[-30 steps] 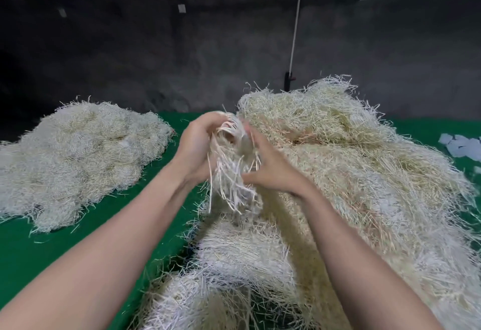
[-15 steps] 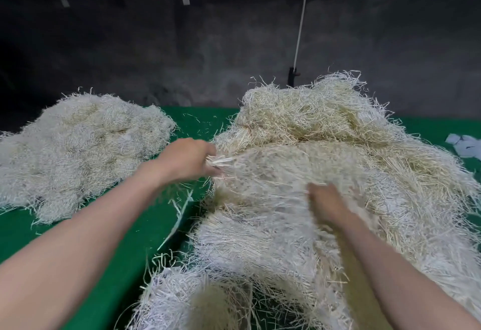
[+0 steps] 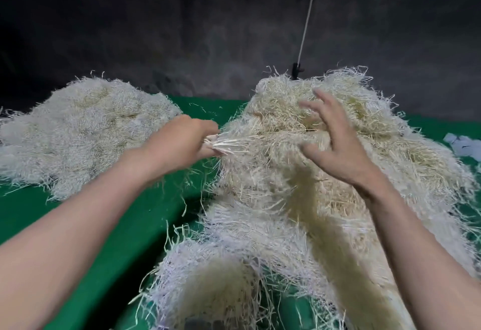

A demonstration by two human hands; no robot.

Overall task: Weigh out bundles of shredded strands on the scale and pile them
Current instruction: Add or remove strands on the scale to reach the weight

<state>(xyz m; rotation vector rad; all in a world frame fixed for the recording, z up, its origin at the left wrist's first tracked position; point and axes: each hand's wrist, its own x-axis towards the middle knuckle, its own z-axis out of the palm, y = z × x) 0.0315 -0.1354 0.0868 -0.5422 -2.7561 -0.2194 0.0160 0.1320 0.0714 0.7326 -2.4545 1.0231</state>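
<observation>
A big heap of pale shredded strands (image 3: 307, 178) fills the middle and right of the green table (image 3: 125, 230). My left hand (image 3: 187, 137) grips a tuft of strands (image 3: 229, 144) at the heap's left edge. Over the top of the heap my right hand (image 3: 335, 142) hovers with its fingers spread and holds nothing. A second, flatter pile of strands (image 3: 83, 131) lies at the far left. No scale is visible.
A dark wall runs behind the table, with a white cord (image 3: 307, 17) hanging down to a black fitting (image 3: 296, 69). Some white scraps (image 3: 466, 144) lie at the table's right edge. Loose strands are scattered on the green surface between the two piles.
My right hand has lifted out of the heap and spread its fingers above it. My left hand still grips strands at the heap's left edge.
</observation>
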